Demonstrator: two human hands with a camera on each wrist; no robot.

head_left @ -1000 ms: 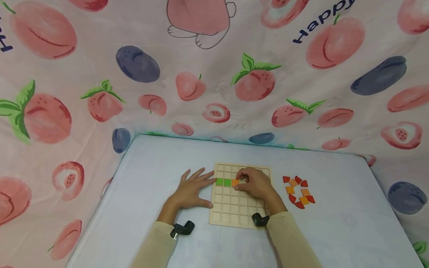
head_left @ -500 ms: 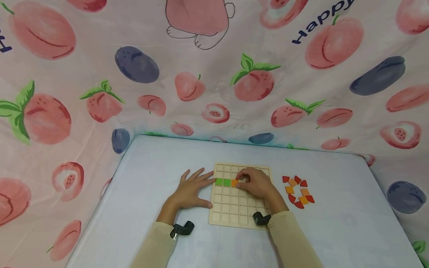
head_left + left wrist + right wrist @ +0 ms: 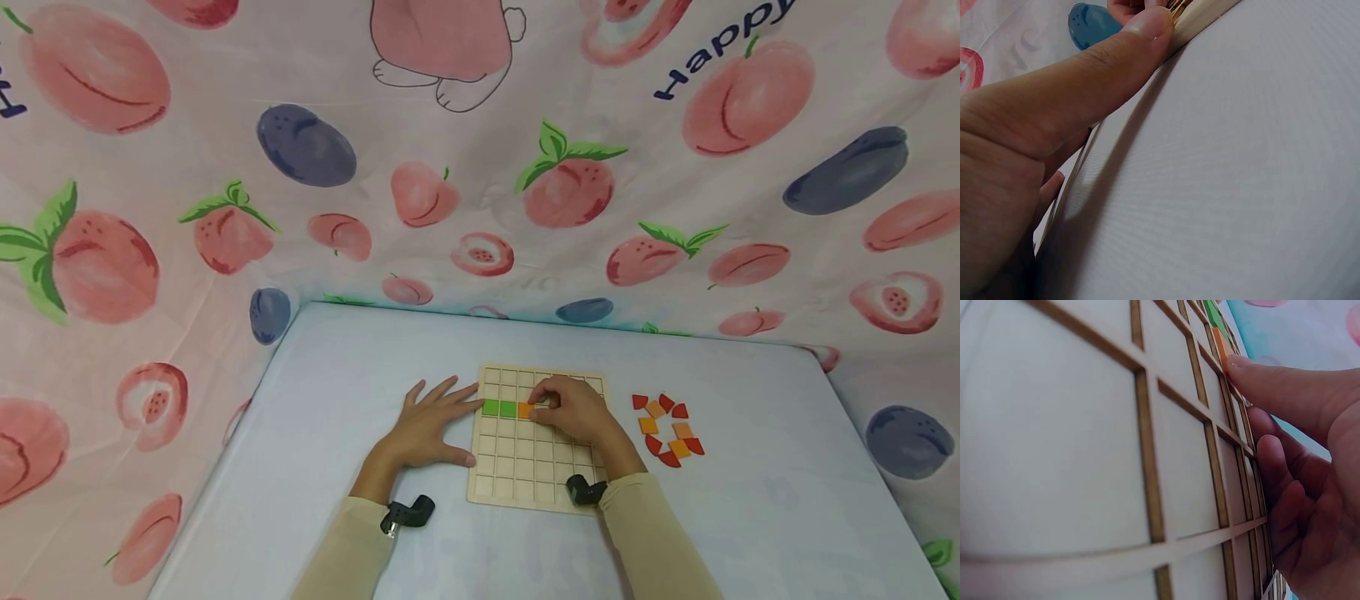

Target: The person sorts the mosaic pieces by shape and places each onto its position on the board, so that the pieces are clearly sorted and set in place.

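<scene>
A wooden grid board (image 3: 513,489) lies on the white table. Two green squares (image 3: 499,408) and an orange square (image 3: 524,410) sit side by side in one row of its cells. The right hand (image 3: 572,410) is over the board, its thumb and index finger at the orange square; in the right wrist view the thumb of the right hand (image 3: 1316,456) touches the orange square (image 3: 1220,350), other fingers curled. The left hand (image 3: 431,423) lies spread, fingertips and thumb against the board's left edge; in the left wrist view the thumb of the left hand (image 3: 1054,106) meets that edge.
Right of the board, several red quarter-round pieces (image 3: 669,457) and orange squares (image 3: 648,426) lie loosely in a ring on the table (image 3: 787,467). A fruit-printed cloth (image 3: 480,200) hangs behind and at the left.
The right hand's thumb has shifted slightly at the orange square since the earliest frame. The left hand and the loose pieces have stayed in place.
</scene>
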